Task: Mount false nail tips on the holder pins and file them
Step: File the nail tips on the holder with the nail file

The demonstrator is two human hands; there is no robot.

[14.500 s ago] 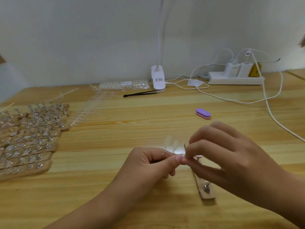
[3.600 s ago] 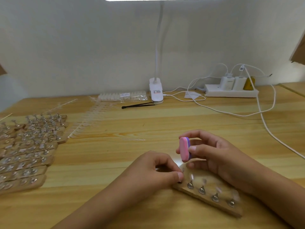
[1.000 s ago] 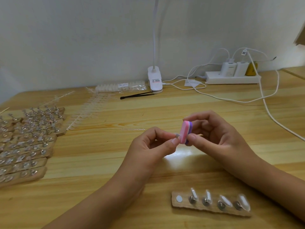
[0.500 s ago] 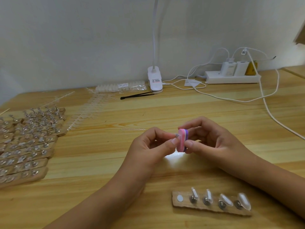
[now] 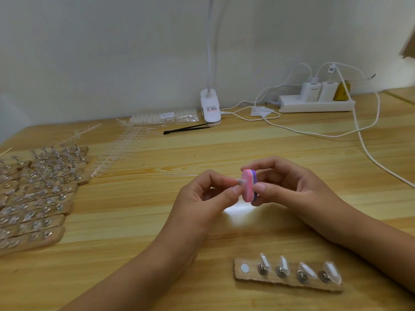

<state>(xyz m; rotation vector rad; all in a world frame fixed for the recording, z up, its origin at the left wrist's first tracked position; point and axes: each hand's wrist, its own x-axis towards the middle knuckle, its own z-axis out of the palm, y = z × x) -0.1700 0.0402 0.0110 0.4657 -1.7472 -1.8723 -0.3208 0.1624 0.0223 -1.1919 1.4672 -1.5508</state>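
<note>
A small pin (image 5: 240,182), pinched in the left hand (image 5: 202,198), touches the pink-and-purple file block (image 5: 248,187) pinched by the right hand (image 5: 292,185), above the bench (image 5: 224,149). Near right, one wooden strip (image 5: 287,282) carries four mounted tips (image 5: 307,269) and one bare pad (image 5: 244,268). Far back, a clear packet (image 5: 166,115) holds tips.

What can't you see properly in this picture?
All in the head view:
- The small piece pinched in the left hand is mostly hidden by that hand and the file block held in the right hand; whether it bears a nail tip is unclear.
- The lamp: its head is cut off by the top edge.
- The piled holder strips: blurred, running off the left edge.
- The clip's label: too small to read.
</note>
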